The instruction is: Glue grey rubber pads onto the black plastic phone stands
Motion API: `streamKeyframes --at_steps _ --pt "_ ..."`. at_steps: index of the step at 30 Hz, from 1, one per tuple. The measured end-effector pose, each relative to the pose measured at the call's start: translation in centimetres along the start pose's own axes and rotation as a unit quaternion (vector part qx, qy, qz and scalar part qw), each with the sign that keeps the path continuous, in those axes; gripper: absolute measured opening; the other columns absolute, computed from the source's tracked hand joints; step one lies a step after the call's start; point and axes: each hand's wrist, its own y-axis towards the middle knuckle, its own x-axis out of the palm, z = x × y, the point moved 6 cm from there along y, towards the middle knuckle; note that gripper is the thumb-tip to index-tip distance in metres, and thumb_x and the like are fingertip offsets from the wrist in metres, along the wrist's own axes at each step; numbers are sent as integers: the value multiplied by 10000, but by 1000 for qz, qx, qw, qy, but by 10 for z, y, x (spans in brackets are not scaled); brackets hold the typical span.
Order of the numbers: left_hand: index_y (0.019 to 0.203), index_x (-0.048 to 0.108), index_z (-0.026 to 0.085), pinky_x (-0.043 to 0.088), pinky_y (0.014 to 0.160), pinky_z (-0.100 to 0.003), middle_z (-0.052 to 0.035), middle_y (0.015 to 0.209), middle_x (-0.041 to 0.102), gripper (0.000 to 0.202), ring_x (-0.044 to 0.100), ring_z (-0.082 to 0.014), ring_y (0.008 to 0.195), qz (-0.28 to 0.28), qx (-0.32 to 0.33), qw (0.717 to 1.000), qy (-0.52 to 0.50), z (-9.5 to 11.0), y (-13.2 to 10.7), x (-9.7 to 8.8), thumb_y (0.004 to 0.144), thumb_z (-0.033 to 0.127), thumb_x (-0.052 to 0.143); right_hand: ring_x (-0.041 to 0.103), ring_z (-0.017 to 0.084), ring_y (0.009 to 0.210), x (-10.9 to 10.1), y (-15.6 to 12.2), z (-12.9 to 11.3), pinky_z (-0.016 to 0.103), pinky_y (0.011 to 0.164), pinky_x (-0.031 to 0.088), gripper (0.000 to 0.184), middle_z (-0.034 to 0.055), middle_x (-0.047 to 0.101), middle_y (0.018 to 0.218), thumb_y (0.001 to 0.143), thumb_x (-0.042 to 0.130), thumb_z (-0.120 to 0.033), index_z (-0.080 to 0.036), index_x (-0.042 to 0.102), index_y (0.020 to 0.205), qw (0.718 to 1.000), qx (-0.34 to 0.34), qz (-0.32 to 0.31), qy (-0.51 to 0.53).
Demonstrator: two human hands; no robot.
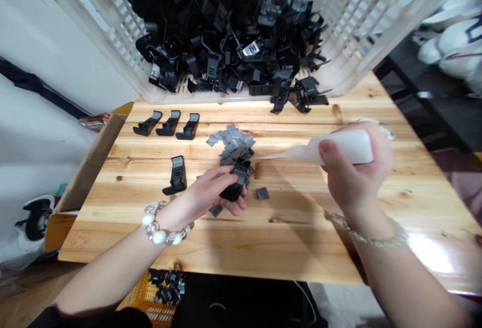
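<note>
My left hand [211,195] is closed around a black plastic clip [236,182], held just above the wooden table [293,227]. My right hand [352,175] grips a white glue bottle [341,148] lying sideways, its long thin nozzle pointing left toward the top of that clip. Right behind the clip lies a small heap of grey pads [232,144]. A single grey pad [262,193] lies to the right of the clip, and another peeks out under my left fingers.
A tipped white crate [350,31] spills several black clips [226,26] onto the table's far edge. Three clips [167,123] stand in a row at the far left, one more clip [176,175] nearer. A cardboard box [81,177] sits off the left edge, a yellow basket [150,298] below.
</note>
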Motion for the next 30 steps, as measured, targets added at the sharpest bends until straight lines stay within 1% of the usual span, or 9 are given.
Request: streamKeyframes --at_steps 2,3,8,13,16,20,24,30 --pt "862 565 122 542 478 -234 -50 824 620 155 668 -145 612 2 0 1000 6 0 0 0 891 262 508 428 129 574 -2 0 -8 292 527 344 246 -21 490 617 796 697 -366 -223 518 705 998 -54 30 -18" --pt "863 566 121 543 479 -229 -49 827 621 155 670 -142 611 0 0 1000 8 0 0 0 893 261 507 431 128 565 -2 0 -11 289 516 343 231 -21 496 609 799 695 -350 -225 526 703 997 -71 36 -23" --pt "860 560 127 548 478 -221 -45 833 622 155 673 -138 608 -1 1 1000 12 1 0 -1 887 276 530 458 123 554 2 -2 -14 287 505 351 197 -24 517 629 808 689 -315 -225 533 728 995 -87 20 -33" --pt "853 559 126 557 490 -228 -48 835 621 154 674 -140 615 3 3 1000 10 1 0 -1 886 274 530 468 139 547 4 -3 -17 306 490 346 196 -10 532 644 802 691 -319 -241 527 730 993 -108 8 -43" --pt "857 558 128 555 487 -226 -47 829 621 145 673 -139 613 5 3 1000 11 1 0 -1 885 266 525 460 139 534 4 -4 -18 306 485 341 194 -10 526 634 798 695 -314 -244 527 733 992 -115 8 -41" --pt "868 565 137 549 484 -217 -44 833 626 145 673 -135 615 3 5 1000 9 1 1 -1 883 279 535 462 144 541 4 -5 -18 312 493 350 195 -8 526 640 812 682 -326 -251 518 739 993 -106 2 -49" --pt "877 564 133 551 487 -227 -46 832 626 145 673 -139 613 4 5 1000 12 0 1 -2 884 273 527 455 132 548 5 -6 -21 298 493 346 175 -12 516 644 812 674 -298 -240 523 747 991 -129 9 -45" --pt "910 557 123 556 491 -231 -39 826 617 140 675 -140 612 8 5 1000 15 1 1 -1 901 243 487 455 121 558 5 -5 -22 288 503 349 181 -22 519 651 795 687 -283 -228 518 758 989 -140 7 -43"
